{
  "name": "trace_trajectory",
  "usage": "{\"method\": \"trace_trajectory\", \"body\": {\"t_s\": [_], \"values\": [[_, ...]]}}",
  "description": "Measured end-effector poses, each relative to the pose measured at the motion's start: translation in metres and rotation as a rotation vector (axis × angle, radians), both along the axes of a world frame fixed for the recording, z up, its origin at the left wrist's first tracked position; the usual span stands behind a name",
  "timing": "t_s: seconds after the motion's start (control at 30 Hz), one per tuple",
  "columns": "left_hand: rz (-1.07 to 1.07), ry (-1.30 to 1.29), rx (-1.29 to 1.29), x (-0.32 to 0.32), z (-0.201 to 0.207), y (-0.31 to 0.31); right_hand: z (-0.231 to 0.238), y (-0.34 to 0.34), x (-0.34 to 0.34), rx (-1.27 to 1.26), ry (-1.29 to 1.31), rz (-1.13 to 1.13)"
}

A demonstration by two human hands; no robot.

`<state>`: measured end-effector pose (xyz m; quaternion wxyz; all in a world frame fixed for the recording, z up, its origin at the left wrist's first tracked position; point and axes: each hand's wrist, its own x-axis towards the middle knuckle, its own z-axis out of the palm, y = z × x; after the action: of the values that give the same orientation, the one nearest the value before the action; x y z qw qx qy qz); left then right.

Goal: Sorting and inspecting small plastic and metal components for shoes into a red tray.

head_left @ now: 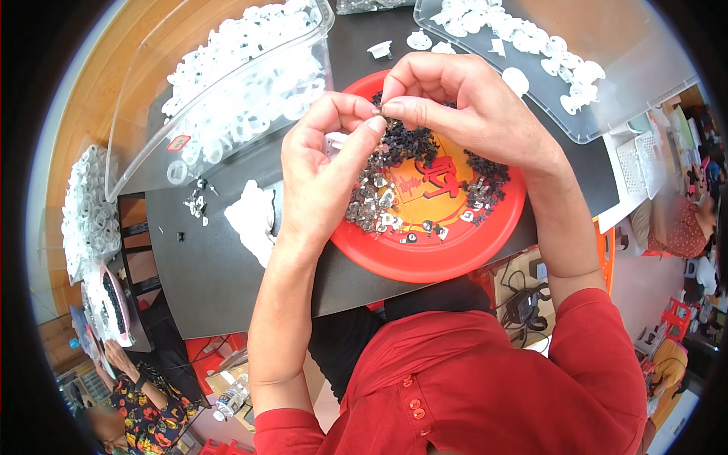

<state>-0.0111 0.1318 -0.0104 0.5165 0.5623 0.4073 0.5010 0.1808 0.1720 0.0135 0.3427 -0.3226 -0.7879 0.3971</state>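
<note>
Above the round red tray [425, 269] my two hands meet at their fingertips. My left hand [315, 171] is closed, with a white round plastic part [334, 142] held inside its curled fingers. Thumb and forefinger of my right hand [481, 114] pinch together against the left fingertips; the tiny piece between them is too small to make out. Under the hands, the tray holds a heap of small black parts [413, 144], a pile of small clear and metallic pieces [368, 201], and several small pieces near its front rim.
A clear bin [331, 68] full of white plastic parts stands at the back left, another clear bin [644, 98] at the back right. A white cloth [254, 220] and loose small parts [199, 201] lie left on the black table [227, 303]. Another person [144, 394] sits at lower left.
</note>
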Motion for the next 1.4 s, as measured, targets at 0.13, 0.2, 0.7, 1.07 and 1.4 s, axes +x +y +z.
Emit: {"method": "trace_trajectory", "body": {"t_s": [0.13, 0.2, 0.7, 1.07, 1.4], "values": [[0.042, 0.068, 0.062, 0.002, 0.003, -0.002, 0.003, -0.002, -0.003, -0.332, 0.195, 0.051], [0.05, 0.068, 0.067, 0.003, 0.002, -0.002, 0.007, -0.003, -0.002, -0.461, 0.193, 0.063], [0.093, 0.099, 0.125, 0.003, -0.002, -0.002, -0.003, 0.0, -0.004, -0.26, 0.211, 0.031], [0.036, -0.033, 0.018, 0.002, 0.0, -0.001, -0.003, 0.001, -0.003, -0.009, 0.071, -0.048], [0.019, -0.028, -0.063, 0.0, 0.0, 0.0, 0.006, -0.001, 0.0, 0.205, -0.05, -0.063]]}}
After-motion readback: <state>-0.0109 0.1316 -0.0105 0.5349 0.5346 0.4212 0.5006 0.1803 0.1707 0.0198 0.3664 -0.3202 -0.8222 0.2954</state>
